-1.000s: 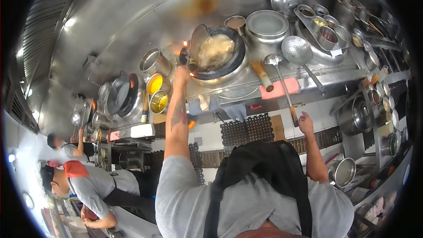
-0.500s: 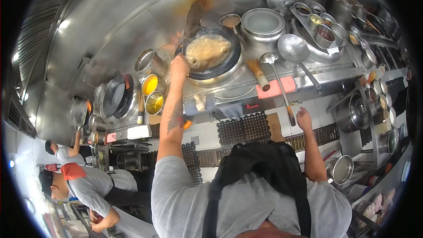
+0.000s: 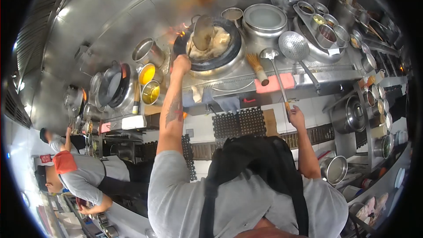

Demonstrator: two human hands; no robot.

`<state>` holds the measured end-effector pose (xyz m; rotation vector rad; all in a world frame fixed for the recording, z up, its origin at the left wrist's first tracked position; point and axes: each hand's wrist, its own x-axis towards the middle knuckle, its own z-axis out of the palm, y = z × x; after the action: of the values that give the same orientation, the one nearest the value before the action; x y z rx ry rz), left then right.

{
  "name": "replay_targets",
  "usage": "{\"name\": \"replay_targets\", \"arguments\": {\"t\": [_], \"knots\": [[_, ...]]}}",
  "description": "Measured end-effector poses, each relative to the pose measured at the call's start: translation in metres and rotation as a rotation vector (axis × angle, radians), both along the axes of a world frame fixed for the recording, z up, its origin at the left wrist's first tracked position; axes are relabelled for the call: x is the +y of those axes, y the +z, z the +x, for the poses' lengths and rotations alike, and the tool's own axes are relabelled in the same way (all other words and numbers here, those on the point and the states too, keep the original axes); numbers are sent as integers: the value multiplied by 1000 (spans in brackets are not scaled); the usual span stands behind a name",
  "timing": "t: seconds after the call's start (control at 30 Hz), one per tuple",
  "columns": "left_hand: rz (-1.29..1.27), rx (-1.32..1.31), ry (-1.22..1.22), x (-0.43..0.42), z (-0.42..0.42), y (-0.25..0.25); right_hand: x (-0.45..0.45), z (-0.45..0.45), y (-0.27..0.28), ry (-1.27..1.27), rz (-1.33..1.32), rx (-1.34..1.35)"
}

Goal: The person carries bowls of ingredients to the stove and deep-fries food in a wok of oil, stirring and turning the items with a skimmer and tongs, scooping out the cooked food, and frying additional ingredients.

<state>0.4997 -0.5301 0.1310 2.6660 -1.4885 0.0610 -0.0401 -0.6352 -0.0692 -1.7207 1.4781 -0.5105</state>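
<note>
My left hand (image 3: 181,64) is closed at the front-left rim of a dark wok (image 3: 210,67), on something I cannot make out. Pale, steaming food (image 3: 220,40) fills the wok's middle. A round metal pan-like piece (image 3: 203,33) stands tilted over the food's left part; where its handle ends is unclear. Flames (image 3: 179,31) show behind the wok's left edge. Beyond the counter's front edge, my right hand (image 3: 297,118) has its fingers around the lower end of the handle of a ladle (image 3: 278,76). That ladle lies across a pink cloth (image 3: 269,83), its bowl on the counter.
Right of the wok are a bamboo brush (image 3: 257,69), a perforated skimmer (image 3: 293,46), a lidded pot (image 3: 265,20) and a sauce tray (image 3: 313,28). Leftward stand a yellow-filled container (image 3: 147,74), a tall pot (image 3: 148,52) and more woks (image 3: 113,87). Two other people (image 3: 83,169) are at far left.
The round metal piece stood upright behind the wok half a second ago and now hangs lower over the food. My right hand has come against the ladle's handle. The view has shifted slightly.
</note>
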Motion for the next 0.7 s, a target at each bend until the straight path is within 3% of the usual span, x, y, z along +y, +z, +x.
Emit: {"name": "replay_targets", "arguments": {"t": [0.07, 0.1, 0.2, 0.23, 0.37, 0.5, 0.57, 0.7], "knots": [[-413, 274, 162, -8, -24, 17, -4, 9, 14, 75, -92, 91], [-539, 194, 121, -8, -34, 11, -6, 10, 11, 75, -89, 90], [-499, 144, 141, -9, -47, -5, -17, 17, 12, 85, -122, 73], [-331, 82, 85, -9, -35, -14, -18, 19, 12, 90, -114, 83], [-240, 47, 119, 8, -42, 33, -13, 19, 14, 96, -108, 23], [-357, 114, 101, 9, -27, 13, -9, 21, 7, 48, -112, 21], [-16, -4, 9, 0, -24, 8, -9, 21, 5, 82, -88, 87], [-254, 21, 47, 5, -22, 37, -5, 20, 11, 88, -110, 137]]}}
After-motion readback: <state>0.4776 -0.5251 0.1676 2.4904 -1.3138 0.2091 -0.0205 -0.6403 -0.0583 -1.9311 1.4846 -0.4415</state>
